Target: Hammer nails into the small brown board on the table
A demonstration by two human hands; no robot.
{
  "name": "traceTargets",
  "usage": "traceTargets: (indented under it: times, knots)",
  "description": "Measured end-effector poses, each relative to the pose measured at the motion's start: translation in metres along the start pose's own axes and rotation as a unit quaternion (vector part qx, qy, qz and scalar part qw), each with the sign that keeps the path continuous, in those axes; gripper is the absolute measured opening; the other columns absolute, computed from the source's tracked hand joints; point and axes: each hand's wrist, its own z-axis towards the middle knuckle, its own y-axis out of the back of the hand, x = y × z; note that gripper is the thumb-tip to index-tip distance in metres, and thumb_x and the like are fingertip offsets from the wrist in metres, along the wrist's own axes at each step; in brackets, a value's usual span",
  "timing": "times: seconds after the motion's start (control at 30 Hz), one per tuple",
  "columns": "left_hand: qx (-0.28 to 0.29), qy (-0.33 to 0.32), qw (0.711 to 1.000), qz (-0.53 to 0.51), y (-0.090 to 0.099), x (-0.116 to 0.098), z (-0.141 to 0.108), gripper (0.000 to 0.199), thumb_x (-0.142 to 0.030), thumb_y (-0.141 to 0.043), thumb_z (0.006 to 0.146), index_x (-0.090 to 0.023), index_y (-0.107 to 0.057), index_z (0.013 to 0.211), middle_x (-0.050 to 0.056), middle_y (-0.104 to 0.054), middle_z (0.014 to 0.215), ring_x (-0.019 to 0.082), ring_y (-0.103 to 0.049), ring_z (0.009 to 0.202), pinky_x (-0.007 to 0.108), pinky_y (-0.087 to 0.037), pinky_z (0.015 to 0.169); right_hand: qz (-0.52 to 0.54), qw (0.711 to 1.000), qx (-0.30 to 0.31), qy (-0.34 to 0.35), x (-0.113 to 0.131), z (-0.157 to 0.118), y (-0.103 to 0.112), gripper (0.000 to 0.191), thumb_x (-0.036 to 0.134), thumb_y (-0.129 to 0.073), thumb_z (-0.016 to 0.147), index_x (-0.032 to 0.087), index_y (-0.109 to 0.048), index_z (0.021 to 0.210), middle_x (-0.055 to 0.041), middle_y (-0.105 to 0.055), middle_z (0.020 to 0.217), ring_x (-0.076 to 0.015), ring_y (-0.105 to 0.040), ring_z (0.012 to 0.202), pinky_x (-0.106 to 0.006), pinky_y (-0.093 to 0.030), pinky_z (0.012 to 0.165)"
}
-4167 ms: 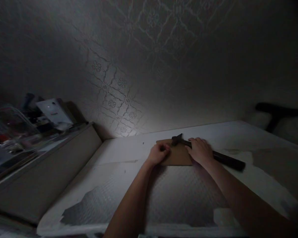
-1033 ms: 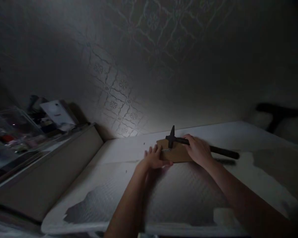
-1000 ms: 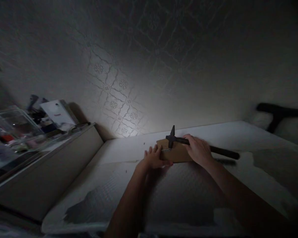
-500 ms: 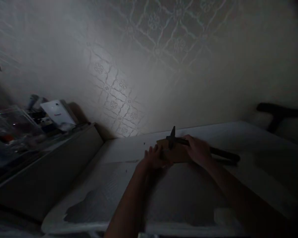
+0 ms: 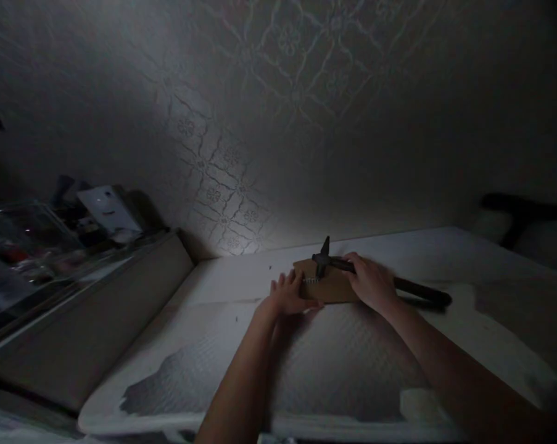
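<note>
My right hand is wrapped round the dark handle of a hammer, part way along it. The hammer's head is over a flat brown board, its lower end at or just above a row of small pale pieces, which look like nails but are too small to be sure. At the board's left end lies my left hand, fingers spread, thumb along the board's front edge. Everything rests on a white table.
A grey textured patch covers the table's front part. To the left, a raised shelf carries a white box and a clear plastic case. A dark T-shaped object stands at the right, before the patterned wall.
The picture is sharper and its lighting differs, with the wall darker and the table brighter. My hands, the board and the hammer have stayed nearly in place.
</note>
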Motion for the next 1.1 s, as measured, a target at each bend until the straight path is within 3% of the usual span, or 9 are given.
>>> traceTargets:
  times: [1.1]
  knots:
    - [0.001,-0.003,1.000,-0.011,0.0000,0.0008,-0.0011,0.111,-0.082,-0.038,0.062,-0.021,0.001,0.145,0.010,0.005,0.151,0.036,0.005,0.136,0.055,-0.004,0.109,0.002,1.000,0.000,-0.002,-0.0004,0.0004,-0.0006,0.022,0.022,-0.050,0.084,0.023,-0.052,0.105,-0.0048,-0.065,0.094,-0.0194,-0.060,0.084,-0.028,-0.036,0.067]
